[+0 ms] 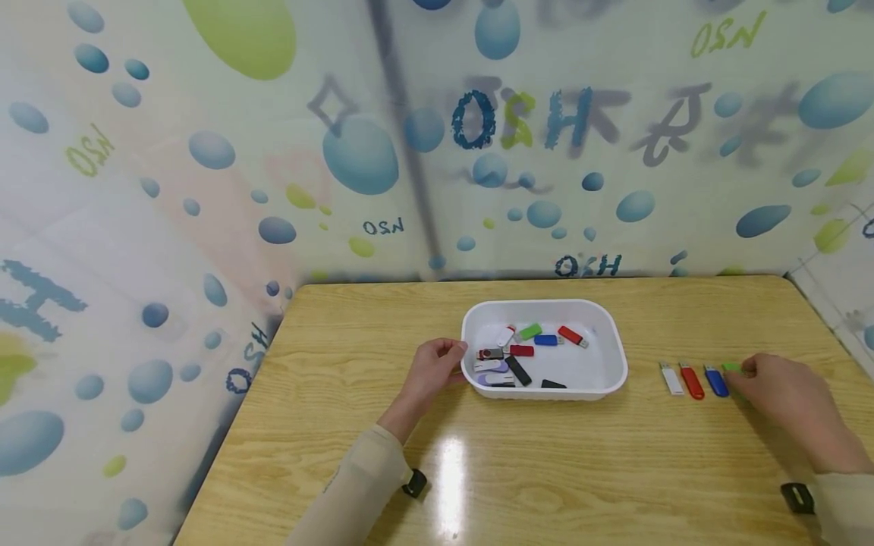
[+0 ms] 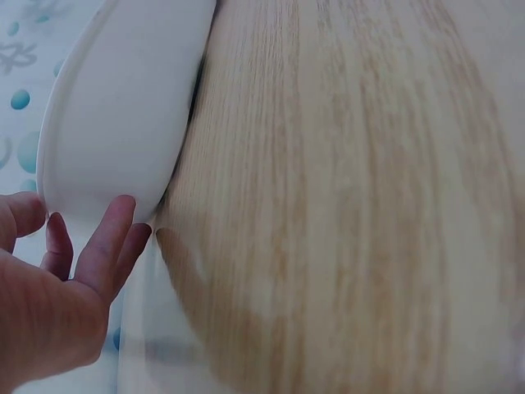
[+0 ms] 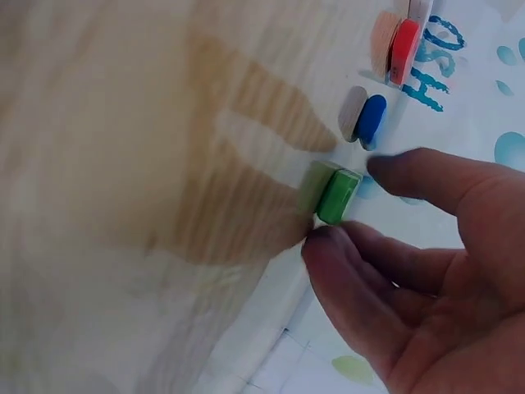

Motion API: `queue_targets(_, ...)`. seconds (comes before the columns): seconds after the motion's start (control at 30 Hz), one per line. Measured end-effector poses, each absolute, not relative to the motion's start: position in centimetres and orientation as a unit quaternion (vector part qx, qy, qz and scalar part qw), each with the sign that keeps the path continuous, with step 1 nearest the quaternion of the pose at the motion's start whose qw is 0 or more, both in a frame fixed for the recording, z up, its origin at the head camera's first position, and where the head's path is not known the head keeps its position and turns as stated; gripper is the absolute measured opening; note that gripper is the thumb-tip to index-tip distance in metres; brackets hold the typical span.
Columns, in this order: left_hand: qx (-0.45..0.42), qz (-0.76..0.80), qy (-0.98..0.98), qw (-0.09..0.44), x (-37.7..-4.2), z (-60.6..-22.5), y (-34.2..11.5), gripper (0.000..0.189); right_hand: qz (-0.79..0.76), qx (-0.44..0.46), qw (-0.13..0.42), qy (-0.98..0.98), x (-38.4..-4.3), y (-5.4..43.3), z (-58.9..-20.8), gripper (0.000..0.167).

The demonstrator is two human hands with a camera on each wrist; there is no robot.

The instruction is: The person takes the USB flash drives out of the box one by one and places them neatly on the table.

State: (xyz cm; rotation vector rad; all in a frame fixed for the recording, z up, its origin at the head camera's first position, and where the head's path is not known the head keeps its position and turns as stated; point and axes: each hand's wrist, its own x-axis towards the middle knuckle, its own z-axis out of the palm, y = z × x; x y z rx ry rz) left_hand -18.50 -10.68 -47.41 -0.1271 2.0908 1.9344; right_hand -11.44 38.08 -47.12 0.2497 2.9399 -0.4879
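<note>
My left hand [image 1: 435,368] is at the left end of a white plastic basket [image 1: 617,371], pinching its rim with thumb and fingertips. In the left wrist view, the other fingers [image 2: 107,246] rest against the basket's outer wall. At the right, my right hand [image 1: 788,398] is over a green USB flash drive [image 3: 338,197] lying on the table. Its fingertips are at the drive's edge, and the thumb stands apart from it. Left of the green drive lie a blue USB flash drive [image 1: 716,381], a red one [image 1: 692,381] and a white one [image 1: 672,380] in a row.
Inside the basket lie several more USB drives, among them a red one [image 1: 573,337], a green one [image 1: 529,332], a blue one [image 1: 546,340] and a black one [image 1: 518,370]. The wooden table [image 1: 546,470] meets a patterned cloth wall [image 1: 423,227] behind.
</note>
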Motion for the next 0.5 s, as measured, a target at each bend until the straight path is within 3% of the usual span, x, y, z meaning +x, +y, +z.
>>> queue_targets(0.27, -0.037, 0.669, 0.728, 0.142, -18.6, -47.5, -10.7, 0.032, -0.154, 0.072, -0.056, 0.984, -10.5, 36.2, -44.8, 0.038)
queue_targets(0.5, -0.034, 0.677, 0.722, 0.137, -18.5, -47.6, -10.6, 0.032, -0.151, 0.036, -0.094, 0.983, -9.9, 32.3, -42.4, 0.038)
